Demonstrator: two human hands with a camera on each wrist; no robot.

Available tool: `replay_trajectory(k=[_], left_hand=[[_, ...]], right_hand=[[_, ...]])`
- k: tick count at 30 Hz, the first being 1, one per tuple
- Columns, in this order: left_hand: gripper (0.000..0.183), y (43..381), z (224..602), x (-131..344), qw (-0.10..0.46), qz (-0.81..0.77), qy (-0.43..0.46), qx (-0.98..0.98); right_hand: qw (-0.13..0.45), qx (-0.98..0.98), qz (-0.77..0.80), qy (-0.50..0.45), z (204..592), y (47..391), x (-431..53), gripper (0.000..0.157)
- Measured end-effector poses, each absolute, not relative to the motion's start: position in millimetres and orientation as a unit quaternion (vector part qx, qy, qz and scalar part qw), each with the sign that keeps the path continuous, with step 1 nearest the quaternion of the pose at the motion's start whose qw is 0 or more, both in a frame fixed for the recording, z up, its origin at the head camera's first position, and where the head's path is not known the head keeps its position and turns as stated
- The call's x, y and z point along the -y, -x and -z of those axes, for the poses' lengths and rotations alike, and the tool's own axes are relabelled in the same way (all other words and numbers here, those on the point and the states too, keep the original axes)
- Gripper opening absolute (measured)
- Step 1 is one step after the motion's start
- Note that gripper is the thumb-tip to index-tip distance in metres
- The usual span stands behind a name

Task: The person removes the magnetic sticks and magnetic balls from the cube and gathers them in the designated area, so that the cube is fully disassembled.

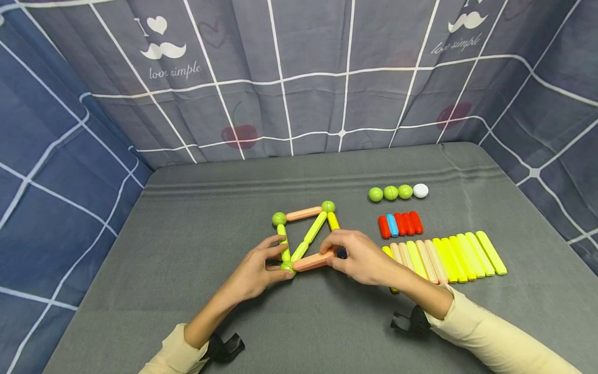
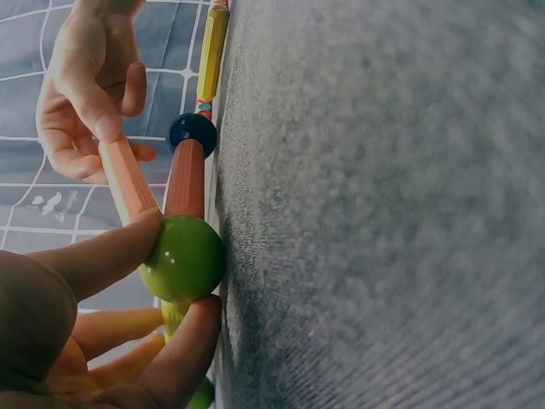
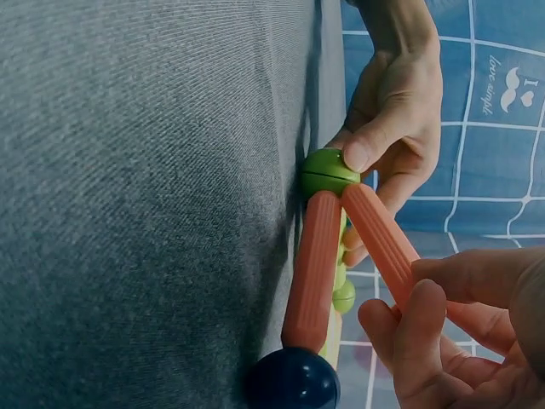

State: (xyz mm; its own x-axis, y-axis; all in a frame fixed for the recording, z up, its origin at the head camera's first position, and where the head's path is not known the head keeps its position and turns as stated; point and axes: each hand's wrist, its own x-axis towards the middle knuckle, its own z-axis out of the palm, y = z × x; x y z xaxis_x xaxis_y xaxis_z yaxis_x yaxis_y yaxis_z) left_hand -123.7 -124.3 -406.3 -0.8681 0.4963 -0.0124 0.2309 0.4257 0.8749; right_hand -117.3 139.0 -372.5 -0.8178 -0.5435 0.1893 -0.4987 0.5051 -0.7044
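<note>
My left hand [image 1: 254, 270] pinches a green ball [image 2: 183, 260] at the near left corner of a flat frame of rods and balls. Two orange rods meet that ball. One, the lower rod [image 3: 313, 264], lies along the table to a dark blue ball [image 3: 294, 379]. The other, a raised rod [image 3: 379, 239], slants upward with its far end pinched by my right hand [image 1: 359, 257]. Yellow-green rods [image 1: 308, 236] run diagonally across the frame. Two more green balls, a left one [image 1: 279, 219] and a right one [image 1: 328, 206], hold an orange rod [image 1: 303, 213] at the back.
A row of green balls [image 1: 390, 192] ending in a white ball [image 1: 420, 190] sits at the back right. Before it lie several short red rods [image 1: 411, 223] and a blue one [image 1: 392, 225]. Yellow and orange rods [image 1: 462, 257] line up beyond my right forearm. A checked curtain [image 1: 308, 109] encloses the table.
</note>
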Motion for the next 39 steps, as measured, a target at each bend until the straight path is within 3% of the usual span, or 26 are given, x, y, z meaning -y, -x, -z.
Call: replay_trajectory(k=[26, 32, 39], left_hand=[[0.066, 124, 406, 126, 0.122, -0.463, -0.217, -0.850], [0.065, 124, 407, 125, 0.125, -0.467, -0.216, -0.849], [0.066, 122, 404, 127, 0.132, -0.466, -0.206, -0.850]], right_hand=[[0.021, -0.895, 0.331, 0.300, 374, 115, -137, 0.020], [0.000, -0.882, 0.379, 0.281, 370, 113, -152, 0.020], [0.065, -0.844, 0.500, 0.183, 364, 108, -196, 0.029]])
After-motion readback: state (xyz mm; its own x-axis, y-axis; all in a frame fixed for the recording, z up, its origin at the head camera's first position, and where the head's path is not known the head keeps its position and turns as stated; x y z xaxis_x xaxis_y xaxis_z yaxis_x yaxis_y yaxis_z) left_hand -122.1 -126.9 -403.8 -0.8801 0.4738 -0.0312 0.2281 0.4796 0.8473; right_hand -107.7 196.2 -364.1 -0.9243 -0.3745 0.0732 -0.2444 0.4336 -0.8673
